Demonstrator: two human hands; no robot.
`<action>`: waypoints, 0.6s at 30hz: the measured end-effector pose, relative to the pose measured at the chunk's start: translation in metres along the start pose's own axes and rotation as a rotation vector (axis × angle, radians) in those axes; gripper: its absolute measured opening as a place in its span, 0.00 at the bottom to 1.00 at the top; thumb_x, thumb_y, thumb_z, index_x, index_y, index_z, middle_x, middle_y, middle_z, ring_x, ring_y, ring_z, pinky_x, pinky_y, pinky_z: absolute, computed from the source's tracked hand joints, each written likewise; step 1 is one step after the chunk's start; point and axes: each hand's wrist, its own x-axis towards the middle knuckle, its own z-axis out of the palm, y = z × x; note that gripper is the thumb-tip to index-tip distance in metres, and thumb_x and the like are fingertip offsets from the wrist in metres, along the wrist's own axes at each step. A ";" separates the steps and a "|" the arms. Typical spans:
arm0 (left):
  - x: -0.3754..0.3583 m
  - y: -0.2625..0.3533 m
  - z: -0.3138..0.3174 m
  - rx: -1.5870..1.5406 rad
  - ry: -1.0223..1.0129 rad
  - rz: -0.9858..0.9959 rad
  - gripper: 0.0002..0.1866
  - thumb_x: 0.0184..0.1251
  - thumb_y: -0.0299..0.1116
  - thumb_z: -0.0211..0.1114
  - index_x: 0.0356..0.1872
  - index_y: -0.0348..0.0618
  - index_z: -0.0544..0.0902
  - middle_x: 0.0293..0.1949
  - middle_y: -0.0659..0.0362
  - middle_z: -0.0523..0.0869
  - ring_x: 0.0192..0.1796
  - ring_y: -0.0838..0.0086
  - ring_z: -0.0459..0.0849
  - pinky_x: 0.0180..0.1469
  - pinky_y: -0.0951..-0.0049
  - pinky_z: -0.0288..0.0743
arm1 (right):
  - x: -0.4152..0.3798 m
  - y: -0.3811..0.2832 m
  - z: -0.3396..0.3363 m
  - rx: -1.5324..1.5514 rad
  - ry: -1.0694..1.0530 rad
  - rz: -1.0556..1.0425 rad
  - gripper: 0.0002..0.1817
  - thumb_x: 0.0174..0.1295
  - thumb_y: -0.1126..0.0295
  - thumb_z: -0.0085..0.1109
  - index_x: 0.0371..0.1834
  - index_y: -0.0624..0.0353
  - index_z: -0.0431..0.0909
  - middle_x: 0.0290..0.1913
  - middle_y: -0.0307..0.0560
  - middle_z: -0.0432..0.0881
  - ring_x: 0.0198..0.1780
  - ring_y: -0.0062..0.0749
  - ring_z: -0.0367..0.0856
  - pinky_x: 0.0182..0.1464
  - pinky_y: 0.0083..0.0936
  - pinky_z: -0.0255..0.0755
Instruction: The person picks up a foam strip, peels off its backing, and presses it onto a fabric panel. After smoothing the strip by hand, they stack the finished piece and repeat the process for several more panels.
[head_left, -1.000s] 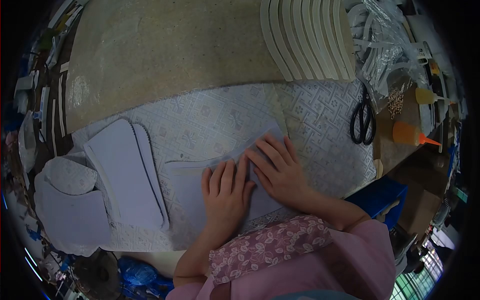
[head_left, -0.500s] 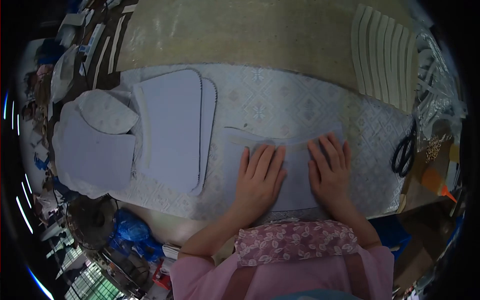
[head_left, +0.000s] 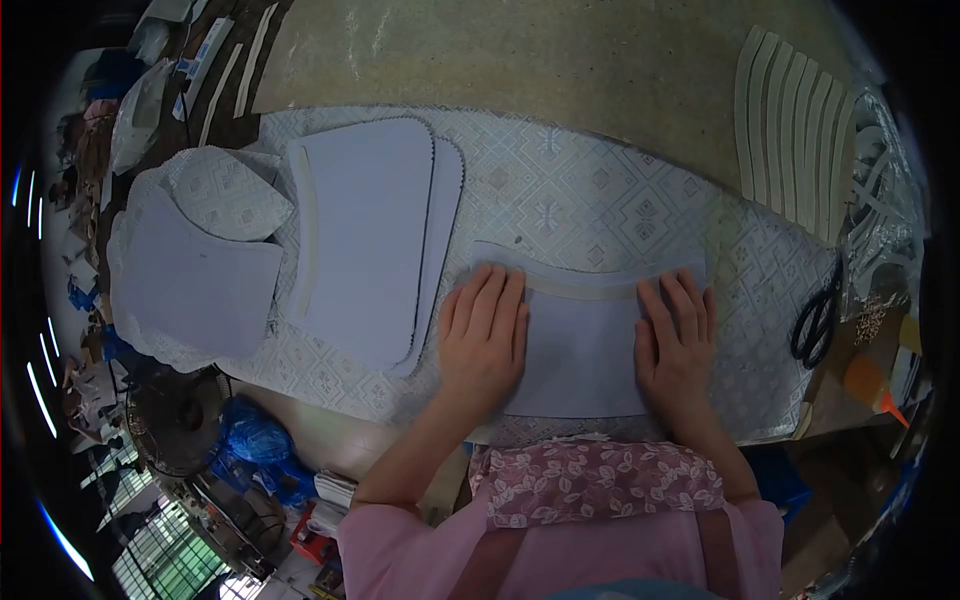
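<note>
Since flat left hand has slid outward, pale strip shows, seemingly smooth, on grey cloth near front edge of tabletop; right hand also flat, neither gripping.

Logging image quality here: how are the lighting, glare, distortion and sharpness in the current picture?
Head view: dim overall, bright light streaks at the left edge; head view: strong fisheye, black corners; head view: glints on the clear plastic at right; head view: left hand, right hand and gray panel readable, no obvious motion blur.
</note>
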 end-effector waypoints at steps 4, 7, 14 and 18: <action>0.003 0.001 0.000 -0.017 -0.007 0.013 0.20 0.72 0.33 0.64 0.61 0.34 0.81 0.58 0.48 0.83 0.66 0.56 0.78 0.67 0.53 0.69 | 0.000 0.000 -0.001 -0.007 -0.001 -0.002 0.23 0.69 0.68 0.60 0.68 0.50 0.79 0.70 0.48 0.73 0.76 0.48 0.65 0.77 0.57 0.53; 0.004 0.004 0.001 0.011 -0.009 0.021 0.18 0.73 0.33 0.63 0.60 0.36 0.80 0.57 0.48 0.82 0.66 0.53 0.78 0.68 0.53 0.67 | 0.002 -0.003 -0.003 -0.016 0.007 -0.006 0.24 0.67 0.68 0.61 0.68 0.49 0.79 0.70 0.47 0.73 0.76 0.47 0.65 0.76 0.57 0.54; 0.008 0.008 0.000 0.075 -0.003 0.042 0.17 0.74 0.34 0.63 0.57 0.34 0.82 0.56 0.47 0.83 0.64 0.53 0.80 0.64 0.52 0.70 | -0.001 -0.001 -0.001 0.014 0.030 0.026 0.27 0.64 0.66 0.64 0.69 0.45 0.78 0.70 0.44 0.73 0.73 0.46 0.67 0.77 0.54 0.54; 0.010 0.008 0.001 0.088 0.013 0.052 0.16 0.75 0.34 0.61 0.56 0.34 0.83 0.54 0.48 0.84 0.62 0.51 0.81 0.62 0.52 0.72 | -0.001 0.000 0.000 0.013 0.036 0.019 0.27 0.64 0.65 0.64 0.69 0.44 0.77 0.69 0.43 0.73 0.73 0.45 0.67 0.77 0.53 0.55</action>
